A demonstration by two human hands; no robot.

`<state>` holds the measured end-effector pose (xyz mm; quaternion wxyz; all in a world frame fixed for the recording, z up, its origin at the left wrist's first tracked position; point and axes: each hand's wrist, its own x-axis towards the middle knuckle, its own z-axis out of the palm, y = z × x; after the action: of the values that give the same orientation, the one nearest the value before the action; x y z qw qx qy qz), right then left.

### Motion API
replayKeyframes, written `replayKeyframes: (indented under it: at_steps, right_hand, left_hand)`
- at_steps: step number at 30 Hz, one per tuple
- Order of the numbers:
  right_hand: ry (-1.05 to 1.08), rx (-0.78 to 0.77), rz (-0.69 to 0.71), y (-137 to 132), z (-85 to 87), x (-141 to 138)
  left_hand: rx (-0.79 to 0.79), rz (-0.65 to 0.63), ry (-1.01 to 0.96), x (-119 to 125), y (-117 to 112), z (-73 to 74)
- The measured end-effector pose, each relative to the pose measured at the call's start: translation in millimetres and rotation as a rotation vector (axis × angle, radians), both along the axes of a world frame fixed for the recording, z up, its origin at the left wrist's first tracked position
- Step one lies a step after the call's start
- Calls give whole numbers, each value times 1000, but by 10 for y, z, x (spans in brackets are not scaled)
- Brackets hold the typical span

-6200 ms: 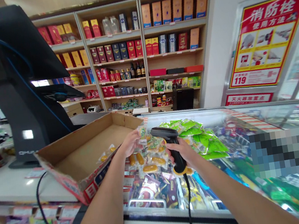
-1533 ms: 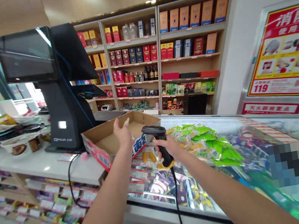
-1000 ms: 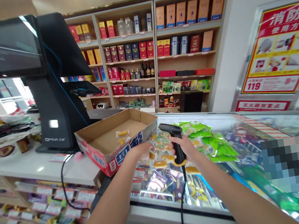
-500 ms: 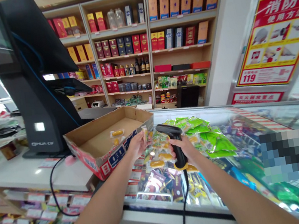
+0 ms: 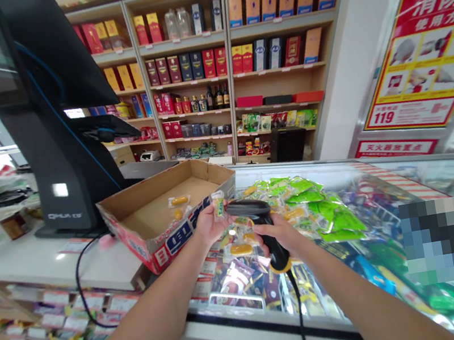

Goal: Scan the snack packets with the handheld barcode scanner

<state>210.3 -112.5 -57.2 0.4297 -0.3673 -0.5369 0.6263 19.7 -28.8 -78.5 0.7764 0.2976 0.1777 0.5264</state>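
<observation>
My left hand pinches a small clear snack packet and holds it upright in front of the scanner's head. My right hand grips the handle of a black barcode scanner with a yellow base, its cable hanging down. Below both hands lies a pile of yellow snack packets on the glass freezer lid. Beside them is a heap of green packets. An open cardboard box to the left holds a few yellow packets.
A black checkout terminal stands on the white counter at left, with bowls of goods beyond it. Shelves of boxed goods and bottles fill the back wall. A red and yellow poster hangs at right.
My left hand dropped a packet into the box, reached back to the yellow pile, picked another packet and raised it to the scanner. The scanner tilted towards the packet.
</observation>
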Motion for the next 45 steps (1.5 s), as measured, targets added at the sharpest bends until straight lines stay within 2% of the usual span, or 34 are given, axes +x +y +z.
replayKeyframes:
  at_steps: [4, 7, 22, 27, 29, 31, 36, 38, 41, 45]
  right_hand:
    - [57, -8, -26, -11, 36, 14]
    - [59, -7, -38, -14, 44, 11]
    - [36, 4, -27, -6, 52, 10]
    - [20, 12, -20, -21, 61, -29]
    - [20, 7, -21, -9, 97, -90]
    - [30, 13, -8, 17, 170, -182]
    - [21, 68, 45, 129, 431, -505]
    - [19, 80, 50, 171, 512, -643]
    - [25, 92, 75, 212, 576, -818]
    - [20, 123, 101, 231, 579, -946]
  left_hand:
    - [21, -208, 42, -2, -41, -27]
    - [29, -287, 70, 7, -66, -30]
    - [57, -260, 63, -16, -37, -61]
    - [40, -239, 61, 38, -132, -8]
    - [20, -177, 31, 67, -190, 68]
    - [0, -39, -40, 79, -231, 187]
    - [0, 489, -244, -56, -239, 603]
    - [5, 653, -309, -170, -243, 762]
    - [22, 748, -359, -342, -287, 922]
    - [44, 758, -380, -463, -340, 963]
